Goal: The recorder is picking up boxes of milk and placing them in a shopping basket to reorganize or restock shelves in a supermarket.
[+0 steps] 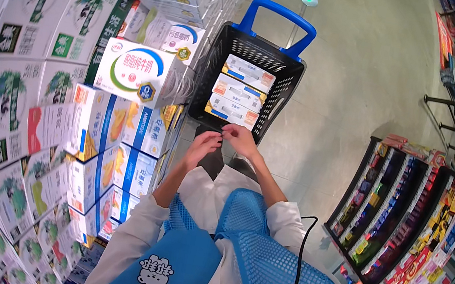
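My left hand and my right hand meet in front of my body, fingertips close together, just over the near end of a black plastic shopping basket. Whether something small sits between the fingers cannot be told. The basket stands on the floor, its blue handle raised at the far end. Inside it lie three white milk cartons in a row, with clear carrying handles on top. I wear a blue mesh vest over white sleeves.
Stacked milk cartons rise close on the left, beside the basket. A snack rack with several slanted shelves stands on the right. Grey floor lies between basket and rack. A black cable hangs by my right side.
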`<state>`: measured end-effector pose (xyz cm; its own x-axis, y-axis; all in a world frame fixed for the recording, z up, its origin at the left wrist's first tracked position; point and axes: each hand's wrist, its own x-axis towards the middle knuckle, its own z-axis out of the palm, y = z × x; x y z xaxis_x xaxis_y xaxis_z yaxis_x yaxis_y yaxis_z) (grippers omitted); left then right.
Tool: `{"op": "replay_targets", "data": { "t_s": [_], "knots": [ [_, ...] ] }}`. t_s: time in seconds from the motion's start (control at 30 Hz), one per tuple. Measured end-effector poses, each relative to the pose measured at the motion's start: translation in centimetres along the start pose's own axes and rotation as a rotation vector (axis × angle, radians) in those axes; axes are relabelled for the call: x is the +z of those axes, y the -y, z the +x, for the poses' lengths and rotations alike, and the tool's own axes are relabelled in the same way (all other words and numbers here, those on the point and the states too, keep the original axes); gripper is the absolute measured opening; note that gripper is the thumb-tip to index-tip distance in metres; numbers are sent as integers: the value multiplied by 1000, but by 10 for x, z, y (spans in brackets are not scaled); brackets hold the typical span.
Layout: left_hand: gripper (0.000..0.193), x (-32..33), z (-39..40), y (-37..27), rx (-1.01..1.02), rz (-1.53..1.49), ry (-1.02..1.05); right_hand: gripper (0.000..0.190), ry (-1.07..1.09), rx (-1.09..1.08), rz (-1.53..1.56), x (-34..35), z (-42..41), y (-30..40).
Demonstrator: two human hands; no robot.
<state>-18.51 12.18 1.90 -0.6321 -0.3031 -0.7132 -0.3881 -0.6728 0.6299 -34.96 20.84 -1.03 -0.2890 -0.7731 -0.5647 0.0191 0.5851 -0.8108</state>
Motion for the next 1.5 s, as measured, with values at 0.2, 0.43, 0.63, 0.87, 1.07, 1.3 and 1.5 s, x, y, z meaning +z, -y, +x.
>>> {"op": "replay_targets", "data": {
  "t_s": [0.2,0.43,0.63,0.87,1.07,1.3,1.5],
  "knots": [
    [28,26,-42,41,367,337,-227,21,86,-308,-236,3,-61,26],
    [29,47,-139,95,366,337,-421,26,191,-370,-351,-7,-99,-15],
    [29,58,-174,132,367,261,-536,27,199,-436,-373,-12,-127,-5],
    [31,70,-173,107,385,261,-483,25,113,-523,-392,-20,-163,16],
    [29,72,-135,78,362,365,-359,25,9,-460,-366,-25,-181,24],
    [26,91,-96,48,481,357,-106,25,-312,-413,-227,-27,-208,45],
    [26,107,-89,5,544,517,10,27,-568,-412,-199,-23,-226,42]
  ]
}}
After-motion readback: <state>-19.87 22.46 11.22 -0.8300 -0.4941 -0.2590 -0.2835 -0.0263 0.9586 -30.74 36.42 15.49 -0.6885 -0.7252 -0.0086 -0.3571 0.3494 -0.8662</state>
